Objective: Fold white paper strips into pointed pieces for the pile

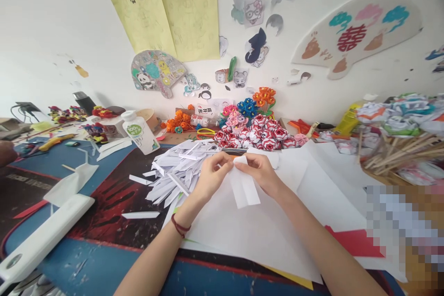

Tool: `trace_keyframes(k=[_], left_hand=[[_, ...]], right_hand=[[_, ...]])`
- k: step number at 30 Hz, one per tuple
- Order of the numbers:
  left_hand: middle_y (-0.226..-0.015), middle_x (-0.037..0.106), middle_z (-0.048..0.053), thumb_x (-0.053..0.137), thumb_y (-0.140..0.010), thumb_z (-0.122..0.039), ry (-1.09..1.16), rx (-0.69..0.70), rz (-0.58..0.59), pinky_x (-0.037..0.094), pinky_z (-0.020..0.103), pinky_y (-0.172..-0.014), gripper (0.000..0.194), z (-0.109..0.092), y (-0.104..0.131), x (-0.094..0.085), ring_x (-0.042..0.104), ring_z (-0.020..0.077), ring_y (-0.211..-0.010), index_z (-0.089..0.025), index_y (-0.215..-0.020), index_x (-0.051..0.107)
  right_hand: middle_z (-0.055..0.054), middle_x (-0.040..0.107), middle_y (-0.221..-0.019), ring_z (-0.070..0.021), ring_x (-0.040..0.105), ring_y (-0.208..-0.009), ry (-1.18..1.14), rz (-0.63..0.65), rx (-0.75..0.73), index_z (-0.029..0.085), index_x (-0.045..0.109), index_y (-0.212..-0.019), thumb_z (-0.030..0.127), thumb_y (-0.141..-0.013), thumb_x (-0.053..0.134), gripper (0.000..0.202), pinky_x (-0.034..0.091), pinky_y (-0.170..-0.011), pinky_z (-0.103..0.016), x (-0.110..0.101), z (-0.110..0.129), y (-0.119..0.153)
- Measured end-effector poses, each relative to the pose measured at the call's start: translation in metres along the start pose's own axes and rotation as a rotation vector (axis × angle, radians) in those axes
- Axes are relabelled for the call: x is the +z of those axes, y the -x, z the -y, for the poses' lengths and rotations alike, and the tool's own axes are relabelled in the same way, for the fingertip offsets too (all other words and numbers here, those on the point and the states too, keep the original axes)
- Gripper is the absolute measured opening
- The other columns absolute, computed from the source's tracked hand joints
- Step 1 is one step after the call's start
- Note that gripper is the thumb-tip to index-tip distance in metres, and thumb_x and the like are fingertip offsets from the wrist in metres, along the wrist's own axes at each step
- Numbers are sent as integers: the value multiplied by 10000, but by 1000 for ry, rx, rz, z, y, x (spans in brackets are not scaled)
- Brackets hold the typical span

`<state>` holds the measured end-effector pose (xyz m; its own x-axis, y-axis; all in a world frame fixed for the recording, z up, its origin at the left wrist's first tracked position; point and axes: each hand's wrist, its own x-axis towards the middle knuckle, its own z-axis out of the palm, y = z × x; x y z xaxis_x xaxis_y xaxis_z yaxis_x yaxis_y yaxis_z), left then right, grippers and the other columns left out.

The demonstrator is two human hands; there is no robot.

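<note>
A small white paper strip (244, 188), creased lengthwise, hangs from my fingers above large white sheets. My left hand (215, 171) pinches its upper left corner between thumb and forefinger. At the upper right of the same strip, my right hand (261, 170) grips it with thumb and fingers. Both hands are close together, their fingertips nearly meeting at the strip's top end. Just left of my left hand lies a heap of folded white paper strips (173, 173). Under both hands spread the white paper sheets (274, 236).
Behind the hands sit red-and-white paper flowers (263, 134) and a white bottle (138, 132). A white power strip (52, 236) lies front left. Bundled wooden sticks (409, 152) stand at right, near red paper (357, 242). Another person's hand (7, 152) shows at the left edge.
</note>
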<state>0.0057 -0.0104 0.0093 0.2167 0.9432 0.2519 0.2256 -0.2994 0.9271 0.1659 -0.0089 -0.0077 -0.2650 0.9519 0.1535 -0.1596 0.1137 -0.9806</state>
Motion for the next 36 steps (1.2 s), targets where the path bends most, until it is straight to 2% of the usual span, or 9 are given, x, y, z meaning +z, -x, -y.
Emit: trace_keyframes(k=[6,12,15,18,22,26,30,32,36], left_hand=[[-662,525,-15,517,-763,-205,-35,30,-22,359,202,-557,99,3,0,0,465,105,-624,-162,-686,562],[-663,568,-8,521,-743,-153,-75,60,-78,396,209,-610,103,7,-1,-3,509,111,-647,-157,-650,566],[-736,629,8,540,-811,-260,-173,62,-102,392,214,-583,138,8,-3,-6,525,115,-636,-167,-751,622],[-829,667,21,566,-827,-326,-227,101,-6,395,216,-577,169,8,-4,-6,541,116,-646,-182,-848,653],[-788,656,19,588,-822,-306,-227,159,44,383,216,-573,145,9,-3,-7,526,110,-633,-179,-822,658],[-686,627,12,579,-829,-341,-118,113,-91,379,219,-562,186,13,-6,-11,534,113,-599,-166,-815,640],[-666,626,11,561,-833,-395,138,27,-274,385,210,-528,235,13,-7,-8,529,103,-549,-164,-864,580],[-659,634,10,566,-825,-401,242,-8,-304,379,206,-506,246,11,-7,-4,497,89,-511,-161,-876,553],[-645,644,11,600,-794,-389,358,-64,-204,398,211,-521,248,10,-4,6,501,87,-518,-158,-849,527]], right_hand=[[-13,646,-706,-160,585,-618,-7,-47,10,159,665,-779,413,-709,723,270,432,-545,-256,-2,-3,-1],[-21,644,-733,-166,586,-640,0,-288,-64,167,638,-800,405,-696,730,276,445,-569,-262,-26,-1,-7],[-12,616,-695,-158,564,-626,107,-96,-19,162,614,-722,455,-690,716,312,427,-561,-259,-25,-2,-8],[24,544,-616,-119,493,-558,221,33,-2,160,583,-673,486,-704,696,346,362,-507,-235,-17,-5,-6],[31,530,-613,-100,464,-549,310,50,-35,147,611,-693,475,-723,685,338,347,-507,-229,-13,-6,-4],[-17,627,-769,-138,561,-643,240,15,19,157,646,-885,469,-708,700,363,429,-557,-246,-23,-3,-6],[9,587,-670,-95,488,-502,245,-134,109,168,639,-1006,485,-656,740,483,367,-445,-213,-34,-2,-7],[0,592,-680,-89,492,-502,191,-113,176,163,647,-1028,489,-658,743,502,386,-458,-215,-34,-3,-7],[-31,612,-728,-103,537,-569,58,28,205,140,681,-976,488,-698,719,447,449,-537,-244,-22,-5,-7]])
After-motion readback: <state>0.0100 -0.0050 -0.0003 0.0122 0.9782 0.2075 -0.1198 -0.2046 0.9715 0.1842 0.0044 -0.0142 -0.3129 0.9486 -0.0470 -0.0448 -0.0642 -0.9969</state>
